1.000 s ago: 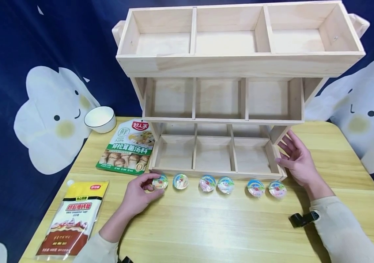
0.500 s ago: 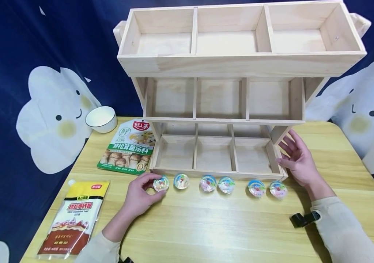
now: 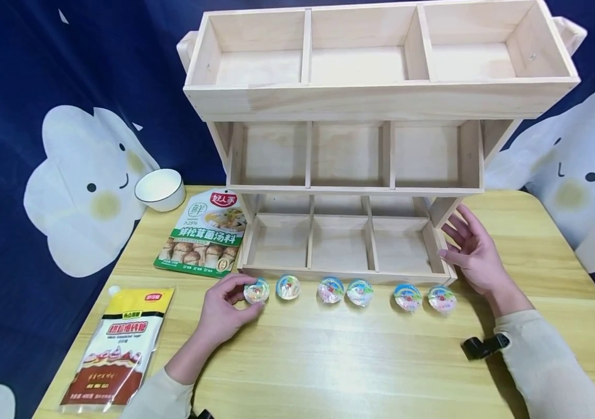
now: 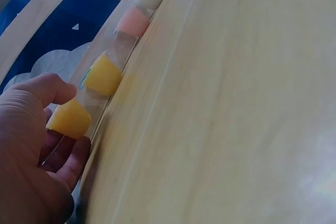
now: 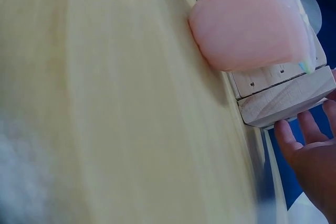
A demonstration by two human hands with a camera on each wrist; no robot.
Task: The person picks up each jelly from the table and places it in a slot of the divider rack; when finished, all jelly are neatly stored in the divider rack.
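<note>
My left hand [image 3: 226, 311] pinches the leftmost jelly cup [image 3: 257, 291] between thumb and fingers, at the row's left end. In the left wrist view this jelly cup [image 4: 71, 119] is yellow, with a second yellow cup [image 4: 103, 75] beside it. The row of several foil-topped cups runs along the front of a wooden three-tier rack [image 3: 328, 276]; a pink cup [image 5: 247, 24] looms large in the right wrist view. My right hand [image 3: 472, 256] touches the rack's lower right side, its thumb near the front corner and its fingers extended along the side wall [image 5: 289, 98].
Each rack tier has three bare compartments, and the top tier [image 3: 381, 102] overhangs the table. Left of the rack lie a green-and-white soup pouch [image 3: 200, 233] and a sugar bag [image 3: 116, 349]. A white bowl [image 3: 160, 191] stands at the table's back left edge. Dark blue curtain [image 3: 93, 58] hangs behind.
</note>
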